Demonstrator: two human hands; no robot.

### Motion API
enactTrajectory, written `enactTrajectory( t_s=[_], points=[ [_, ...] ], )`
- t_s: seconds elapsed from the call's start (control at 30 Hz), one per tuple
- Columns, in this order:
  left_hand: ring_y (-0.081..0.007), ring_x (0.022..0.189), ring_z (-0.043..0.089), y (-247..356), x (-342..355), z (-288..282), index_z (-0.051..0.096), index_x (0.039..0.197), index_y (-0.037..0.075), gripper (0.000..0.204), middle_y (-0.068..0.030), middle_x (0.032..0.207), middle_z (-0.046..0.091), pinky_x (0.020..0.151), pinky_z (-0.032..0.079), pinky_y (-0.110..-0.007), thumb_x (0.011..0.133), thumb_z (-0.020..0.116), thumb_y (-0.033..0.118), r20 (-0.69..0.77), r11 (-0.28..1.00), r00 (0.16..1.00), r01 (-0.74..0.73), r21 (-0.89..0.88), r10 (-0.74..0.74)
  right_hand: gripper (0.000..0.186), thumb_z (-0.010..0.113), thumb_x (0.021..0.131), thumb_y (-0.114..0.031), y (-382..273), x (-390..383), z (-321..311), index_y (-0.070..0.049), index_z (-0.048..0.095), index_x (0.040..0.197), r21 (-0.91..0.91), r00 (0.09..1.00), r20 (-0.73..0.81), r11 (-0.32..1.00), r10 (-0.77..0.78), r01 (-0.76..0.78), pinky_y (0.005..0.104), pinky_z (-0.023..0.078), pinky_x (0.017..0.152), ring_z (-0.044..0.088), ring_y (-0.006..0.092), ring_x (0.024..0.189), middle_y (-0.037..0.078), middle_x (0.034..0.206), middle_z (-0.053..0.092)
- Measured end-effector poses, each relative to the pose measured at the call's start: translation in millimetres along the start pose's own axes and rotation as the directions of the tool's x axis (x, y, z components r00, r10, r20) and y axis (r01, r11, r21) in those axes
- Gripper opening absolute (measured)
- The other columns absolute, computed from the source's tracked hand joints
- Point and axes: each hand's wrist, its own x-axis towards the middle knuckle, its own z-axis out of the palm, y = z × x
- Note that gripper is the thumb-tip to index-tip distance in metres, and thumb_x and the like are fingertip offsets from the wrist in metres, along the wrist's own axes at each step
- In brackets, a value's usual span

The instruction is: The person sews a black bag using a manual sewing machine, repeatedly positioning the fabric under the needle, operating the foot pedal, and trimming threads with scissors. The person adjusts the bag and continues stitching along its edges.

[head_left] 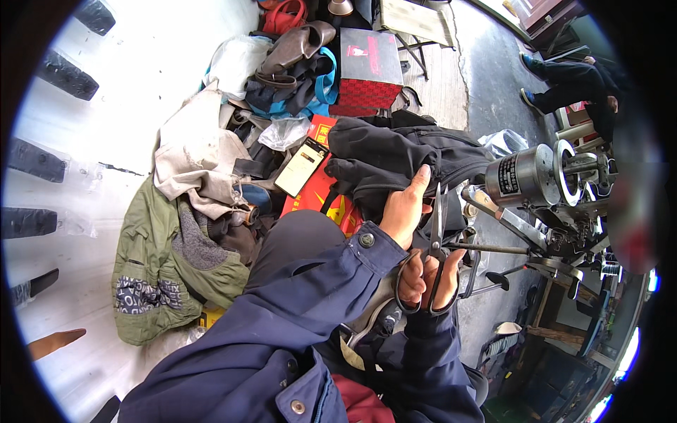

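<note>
- Your right hand (443, 282) is closed around black-looped metal scissors (436, 245), narrow blades upward near soft, wrinkled black cloth (395, 151).
- Your left hand (402, 217) touches this cloth; whether it pinches, I cannot tell.
- The cloth partly overlaps a flat red package (321, 189).

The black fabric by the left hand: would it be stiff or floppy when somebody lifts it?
The black fabric would probably be floppy, since it lies in soft folds by the left hand. It seems unlikely to roll, as it looks slumped. Lifting might disturb the red package, which it seems to overlap.
</note>
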Motion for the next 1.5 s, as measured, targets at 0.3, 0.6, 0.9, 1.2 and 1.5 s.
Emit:
enactTrajectory(
  t_s=[0.3, 0.6, 0.9, 1.2, 1.5],
  points=[
    [-0.0166, 0.081, 0.069, 2.6, -5.0, 2.9, 0.072, 0.105, 0.001, 0.050, -0.0086, 0.095, 0.071, 0.074, 0.054, -0.029, 0.097, 0.062, 0.049, 0.005, 1.000, 1.000, -0.012, -0.016, 0.012, 0.081, 0.027, 0.092, -0.082, -1.9, 8.6, -10.7, -0.004, 0.050, 0.087, -0.181, 0.997, 0.045, 0.981, -0.066, 0.073, 0.0230, 0.033, 0.042, 0.040, 0.0113, 0.043, 0.000, 0.058, 0.043],
    [-0.0152, 0.083, 0.069, 0.7, -3.4, 3.1, 0.072, 0.103, 0.003, 0.047, -0.0066, 0.095, 0.071, 0.075, 0.053, -0.029, 0.097, 0.063, 0.048, -0.011, 1.000, 1.000, -0.006, 0.001, 0.006, 0.080, 0.027, 0.094, -0.080, -3.5, 7.7, -16.5, -0.003, 0.051, 0.089, -0.200, 0.991, 0.115, 0.975, -0.070, 0.092, 0.0225, 0.033, 0.042, 0.041, 0.0111, 0.043, 0.000, 0.058, 0.044],
    [-0.0160, 0.083, 0.068, 0.1, -1.7, 1.6, 0.071, 0.104, 0.001, 0.047, -0.0058, 0.097, 0.071, 0.075, 0.053, -0.029, 0.096, 0.065, 0.047, 0.021, 0.999, 1.000, -0.016, -0.031, 0.016, 0.073, 0.030, 0.098, -0.073, -8.4, 14.2, -9.3, -0.004, 0.050, 0.086, -0.341, 0.991, -0.053, 0.935, -0.123, 0.097, 0.0221, 0.028, 0.038, 0.035, 0.0085, 0.040, -0.002, 0.055, 0.039],
    [-0.0172, 0.088, 0.067, 11.8, -8.8, 6.3, 0.069, 0.110, 0.004, 0.046, -0.0064, 0.103, 0.071, 0.076, 0.051, -0.030, 0.099, 0.060, 0.048, 0.056, 0.993, 0.998, -0.010, -0.114, 0.016, 0.075, 0.031, 0.095, -0.077, -7.4, 3.1, -9.8, -0.005, 0.053, 0.090, -0.479, 0.982, -0.057, 0.868, -0.180, 0.131, 0.0243, 0.032, 0.043, 0.038, 0.0105, 0.043, -0.002, 0.057, 0.041],
    [-0.0158, 0.096, 0.065, 20.9, -13.7, 8.6, 0.068, 0.117, 0.011, 0.048, -0.0023, 0.110, 0.072, 0.078, 0.047, -0.030, 0.103, 0.047, 0.052, 0.152, 0.988, 0.985, -0.063, -0.141, 0.084, 0.087, 0.028, 0.089, -0.086, -16.2, -5.4, -9.2, -0.003, 0.055, 0.096, -0.389, 0.988, -0.089, 0.917, -0.130, 0.086, 0.0282, 0.037, 0.051, 0.044, 0.0157, 0.050, 0.002, 0.062, 0.046]
  ],
)
